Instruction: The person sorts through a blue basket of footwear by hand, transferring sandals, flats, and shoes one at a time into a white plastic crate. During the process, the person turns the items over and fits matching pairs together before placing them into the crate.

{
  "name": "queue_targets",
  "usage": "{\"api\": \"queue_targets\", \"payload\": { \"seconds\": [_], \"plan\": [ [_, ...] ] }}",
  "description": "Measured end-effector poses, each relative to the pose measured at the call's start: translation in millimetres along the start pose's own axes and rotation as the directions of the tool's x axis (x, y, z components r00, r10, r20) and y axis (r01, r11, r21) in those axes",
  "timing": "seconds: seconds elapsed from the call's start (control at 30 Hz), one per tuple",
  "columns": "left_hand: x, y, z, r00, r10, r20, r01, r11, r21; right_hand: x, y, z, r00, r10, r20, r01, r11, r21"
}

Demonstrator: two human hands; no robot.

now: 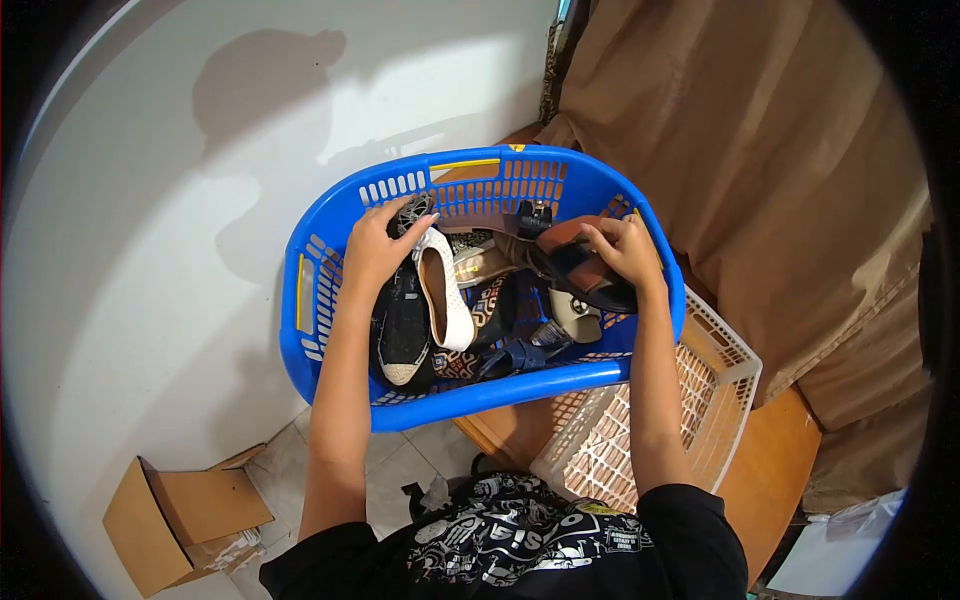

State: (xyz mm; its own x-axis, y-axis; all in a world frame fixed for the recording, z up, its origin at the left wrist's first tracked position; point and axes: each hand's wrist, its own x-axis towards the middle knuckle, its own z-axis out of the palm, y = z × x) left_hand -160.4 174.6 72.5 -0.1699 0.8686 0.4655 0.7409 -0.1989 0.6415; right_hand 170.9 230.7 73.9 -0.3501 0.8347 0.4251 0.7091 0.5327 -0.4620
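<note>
My left hand (pixel 380 246) is at the left inside of a blue plastic laundry basket (pixel 495 393), thumb and fingers around the upper end of a black espadrille (pixel 404 325) with a straw-coloured toe. The fingertips are partly hidden behind a dark, strappy piece. Right beside it leans a white flat shoe (pixel 447 290) with a brown insole. On the basket's right side, my right hand (pixel 628 250) is closed on the strap of a black sandal (pixel 585 272) with a brown footbed. Between them lie a beige slide (pixel 575 316), a patterned shoe (pixel 489 305) and a dark blue strappy sandal (pixel 514 357).
Under the basket's right side, a cream plastic crate (pixel 735 372) rests on a wooden table (pixel 775 450). An open cardboard box (pixel 205 500) stands on the tiled floor at lower left. A white wall (pixel 130 270) and a brown curtain (pixel 760 190) border the basket.
</note>
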Motion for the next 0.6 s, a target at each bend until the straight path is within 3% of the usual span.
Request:
{"api": "queue_targets", "payload": {
  "seconds": [0.07,0.1,0.23,0.37,0.43,0.6],
  "plan": [
    [0,1,-1,1.000,0.013,-0.020,-0.012,0.999,0.034,-1,6,-2,0.986,-0.156,-0.065,0.143,0.974,-0.176],
    [0,0,-3,0.999,-0.045,0.018,0.045,0.999,-0.004,-1,0,-5,0.999,-0.042,-0.025,0.040,0.995,-0.089],
    [4,-7,-14,0.998,-0.056,-0.019,0.055,0.996,-0.065,-2,-9,-11,0.986,-0.074,-0.146,0.066,0.996,-0.063],
    [9,-27,-30,0.982,-0.159,-0.101,0.148,0.983,-0.110,1,-6,-9,0.966,-0.059,-0.253,0.065,0.998,0.016],
    [10,-25,-38,0.957,-0.272,-0.099,0.241,0.938,-0.250,2,-7,-5,0.961,-0.077,-0.266,0.082,0.997,0.007],
    [9,-26,-38,0.964,-0.209,-0.167,0.180,0.968,-0.173,2,-13,-7,0.942,-0.151,-0.299,0.142,0.989,-0.050]
  ]
}}
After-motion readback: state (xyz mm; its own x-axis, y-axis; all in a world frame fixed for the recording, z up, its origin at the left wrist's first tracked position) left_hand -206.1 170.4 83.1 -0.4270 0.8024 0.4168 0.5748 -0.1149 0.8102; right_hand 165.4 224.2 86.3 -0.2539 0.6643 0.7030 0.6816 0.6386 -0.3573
